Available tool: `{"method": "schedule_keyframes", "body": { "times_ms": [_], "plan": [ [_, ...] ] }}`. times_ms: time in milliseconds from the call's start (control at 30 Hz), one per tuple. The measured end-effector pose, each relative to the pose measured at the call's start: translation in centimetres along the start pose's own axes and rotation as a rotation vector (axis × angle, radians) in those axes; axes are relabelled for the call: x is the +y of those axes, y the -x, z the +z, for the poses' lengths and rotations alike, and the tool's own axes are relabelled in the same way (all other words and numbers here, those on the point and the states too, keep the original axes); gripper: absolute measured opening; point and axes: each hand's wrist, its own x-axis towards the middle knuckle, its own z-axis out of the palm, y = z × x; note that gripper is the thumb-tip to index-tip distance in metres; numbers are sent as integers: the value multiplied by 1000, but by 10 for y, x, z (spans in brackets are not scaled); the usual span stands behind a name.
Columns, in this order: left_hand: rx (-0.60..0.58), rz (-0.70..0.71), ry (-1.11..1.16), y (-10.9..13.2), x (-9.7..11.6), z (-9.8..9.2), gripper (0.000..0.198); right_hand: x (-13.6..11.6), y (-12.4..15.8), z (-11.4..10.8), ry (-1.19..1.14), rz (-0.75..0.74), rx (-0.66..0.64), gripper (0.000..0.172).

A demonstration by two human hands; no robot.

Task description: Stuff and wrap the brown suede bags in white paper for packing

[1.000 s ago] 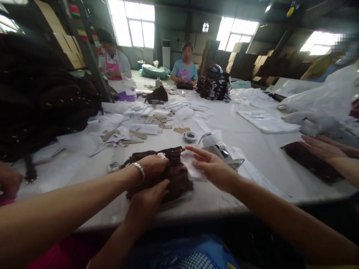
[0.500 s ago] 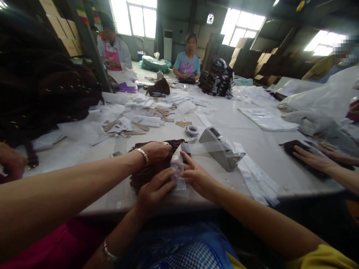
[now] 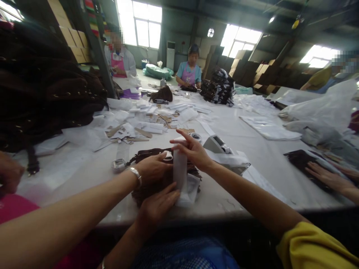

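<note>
My right hand (image 3: 193,151) pinches the top of a translucent plastic strip (image 3: 180,170), its index finger sticking out. This strip hangs down in front of a dark brown, pleated-looking bundle (image 3: 153,179). Below, my left hand (image 3: 158,203) lies with fingers stretched along the bundle's near side, tips touching the strip's lower part. A co-worker's braceleted hand (image 3: 153,166), reaching in from the left, grips the bundle's top by a small white piece. Just right of the bundle stands a grey tape dispenser (image 3: 215,145), partly behind my wrist.
Scattered white sheets and cardboard scraps (image 3: 151,127) cover the table's middle. A big dark pile (image 3: 47,89) rises at left. White strips (image 3: 260,186) lie right of the dispenser. Another person's hand (image 3: 325,175) rests on a dark item (image 3: 300,164) at right.
My right hand has risen from the strip's side to its top, and the strip now stands upright. The tape stretched toward the dispenser is lower. The view has shifted slightly.
</note>
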Motion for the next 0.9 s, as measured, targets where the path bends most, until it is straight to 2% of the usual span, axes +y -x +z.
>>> {"method": "schedule_keyframes", "body": {
  "times_ms": [67,133,267,333,433,533,667,733,800,900],
  "plan": [
    [-2,8,-34,1,1,-1,27,1,-18,0,181,-196,-105,49],
    [0,29,-66,1,3,-2,26,2,-36,2,331,-321,-185,42],
    [17,73,-133,1,4,1,28,16,-68,6,569,-386,-343,44],
    [28,62,-196,2,4,4,23,31,-79,5,688,-320,-401,45],
    [20,21,-277,4,6,8,20,55,-91,-1,934,-108,-418,44],
    [-62,25,-326,7,9,5,26,70,-101,-10,1077,32,-425,43],
    [-284,69,-425,7,12,-5,43,72,-115,-17,1070,84,-507,38],
    [-328,98,-478,9,11,-5,46,69,-122,-17,1060,120,-549,34],
    [-318,124,-518,14,9,-1,47,67,-127,-17,1033,168,-589,33],
    [-211,118,-500,23,4,8,45,66,-135,-18,934,282,-669,29]
  ]
}}
